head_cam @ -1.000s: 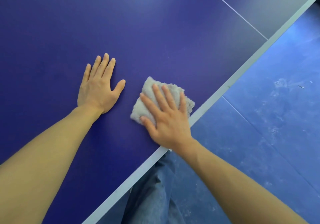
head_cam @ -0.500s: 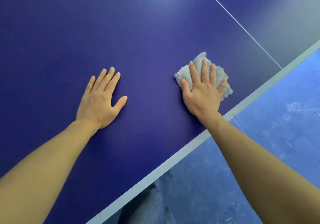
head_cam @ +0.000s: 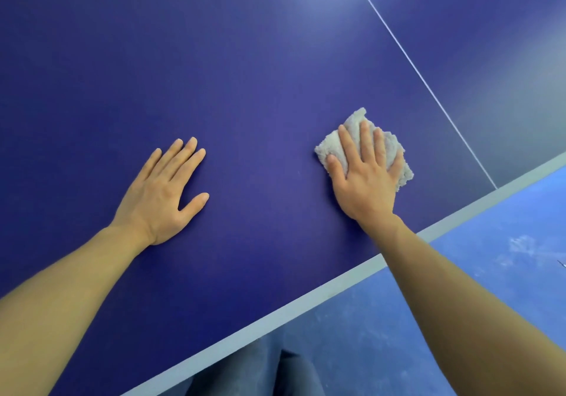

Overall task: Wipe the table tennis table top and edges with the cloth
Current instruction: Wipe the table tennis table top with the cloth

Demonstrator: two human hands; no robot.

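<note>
Right hand (head_cam: 367, 178): flat grip pressing grey cloth (head_cam: 395, 153) | left hand (head_cam: 162, 196): flat, empty | blue tabletop (head_cam: 245, 74)

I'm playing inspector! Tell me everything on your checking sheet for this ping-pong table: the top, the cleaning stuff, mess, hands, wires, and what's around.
Surface: dark blue table top, pale border strip along the near edge, thin white line running across; soft glare at the far end.
Job's things: fluffy grey-white cloth, bunched, lying on the table top inside the border strip.
Clutter: nothing seen.
Hands: left hand rests flat on the table top, fingers straight, holding nothing; right hand presses the cloth down with straight, spread fingers.
Cables: nothing seen.
Surroundings: blue floor with pale scuff marks; a denim trouser leg below the table edge.
</note>
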